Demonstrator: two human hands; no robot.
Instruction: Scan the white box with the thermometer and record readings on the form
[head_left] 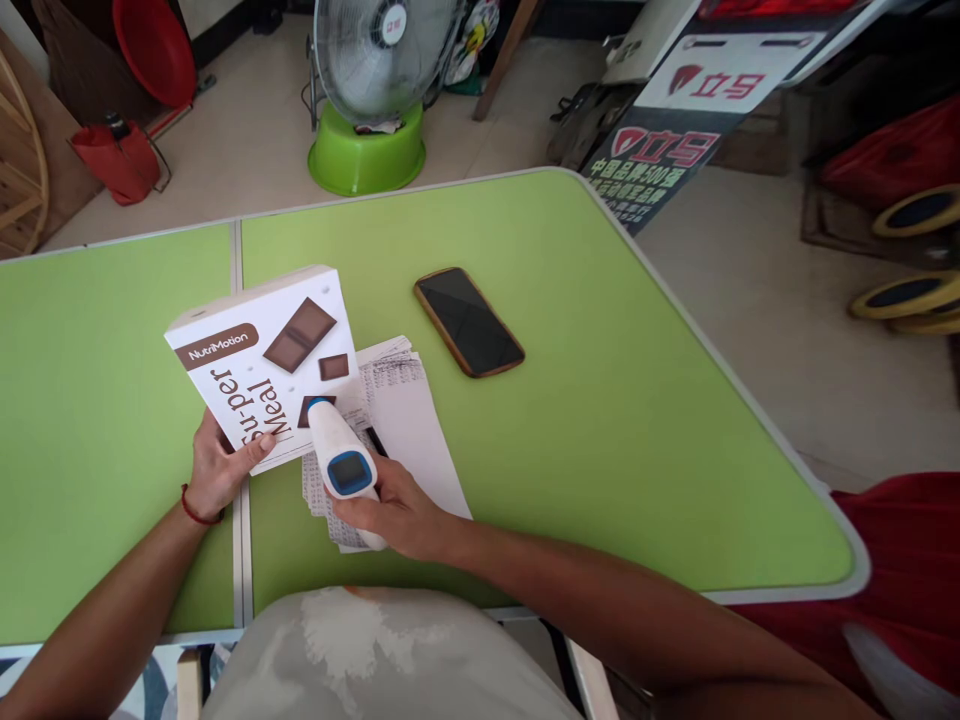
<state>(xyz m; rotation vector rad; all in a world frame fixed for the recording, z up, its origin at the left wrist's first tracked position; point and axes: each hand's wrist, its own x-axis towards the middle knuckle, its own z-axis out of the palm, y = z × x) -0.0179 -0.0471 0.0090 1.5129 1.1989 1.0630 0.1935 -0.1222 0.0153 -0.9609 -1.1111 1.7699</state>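
Observation:
My left hand (217,470) grips the lower left corner of a white box (225,375), its thumb across the front. Brown chocolate pieces and the words "NutriMotion" and "Su-per Meal" are printed on the box, which is held tilted above the table. In my right hand (409,510) is a white infrared thermometer (341,445) with a blue-rimmed screen, its blue tip over the box's lower right part. The fingers wrap round its handle. Beneath both lie papers (412,430) covered partly with small print; a dark pen-like thing (374,441) shows beside the thermometer.
A phone (470,322) in a brown case lies on the green folding table (637,450), right of the papers. Beyond the far edge, a fan (382,50) stands on an upturned green basin (367,160). A printed sign panel (660,150) leans close to the table's far right corner.

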